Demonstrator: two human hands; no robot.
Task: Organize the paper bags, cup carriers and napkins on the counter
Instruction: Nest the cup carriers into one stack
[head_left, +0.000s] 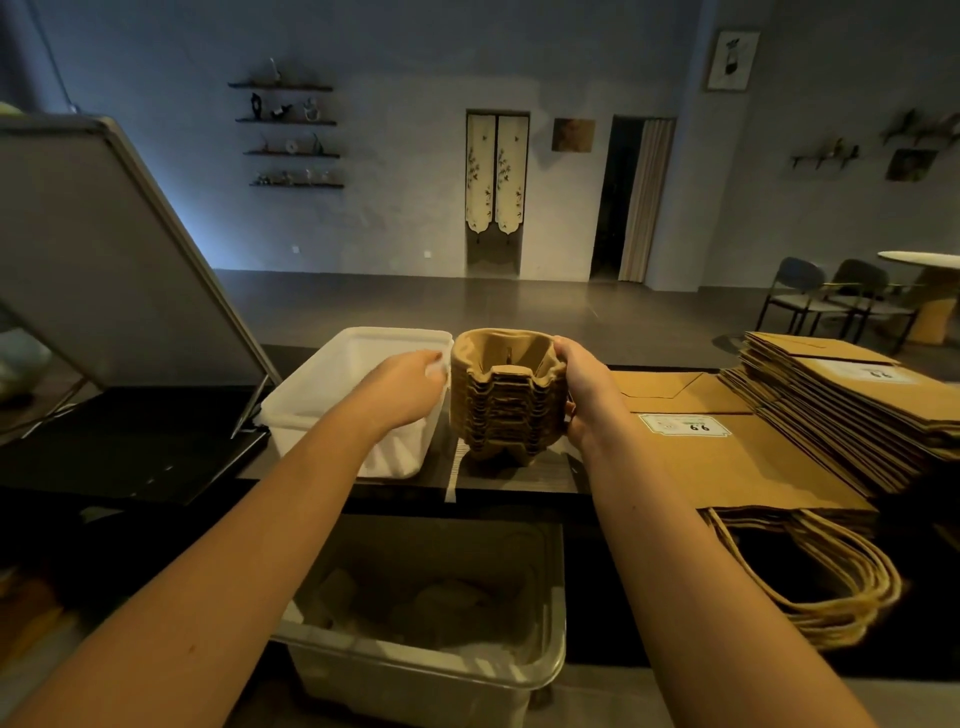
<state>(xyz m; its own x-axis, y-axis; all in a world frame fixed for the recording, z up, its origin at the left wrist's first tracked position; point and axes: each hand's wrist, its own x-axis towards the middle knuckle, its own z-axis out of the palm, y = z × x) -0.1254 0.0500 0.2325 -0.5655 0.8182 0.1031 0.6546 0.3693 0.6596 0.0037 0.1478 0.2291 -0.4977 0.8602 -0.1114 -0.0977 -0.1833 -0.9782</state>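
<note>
A stack of brown pulp cup carriers stands on the dark counter in the middle. My right hand grips its right side, thumb over the top rim. My left hand touches the stack's left side, over the edge of a white plastic tub with white napkins inside. Flat brown paper bags lie to the right, their twisted handles hanging over the front edge. A second, higher pile of paper bags sits at the far right.
A screen on a tilted stand rises at the left over a black base. Below the counter's front edge stands a translucent bin with brown items inside. Chairs and a round table are far right.
</note>
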